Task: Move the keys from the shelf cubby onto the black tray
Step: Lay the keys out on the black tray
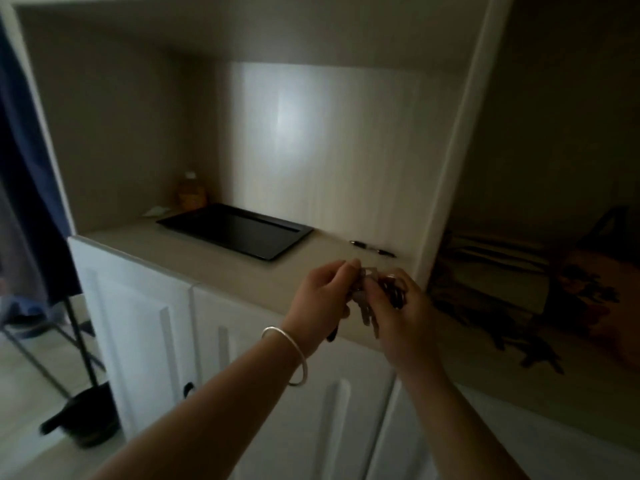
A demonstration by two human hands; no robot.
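A bunch of keys (367, 299) hangs between both my hands, just above the front edge of the shelf at the right. My left hand (323, 299), with a silver bangle on the wrist, pinches the top of the bunch. My right hand (403, 317) grips the dark ring end of the same bunch. The black tray (239, 233) lies flat and bare on the shelf, up and to the left of my hands, at an angle to the front edge.
A pen (372, 248) lies on the shelf right of the tray, near the white side panel (446, 202). A yellowish bottle (191, 195) and a paper slip (156, 211) sit in the back left corner. White cabinet doors (145, 341) are below. A dark stand (86, 420) is on the floor at left.
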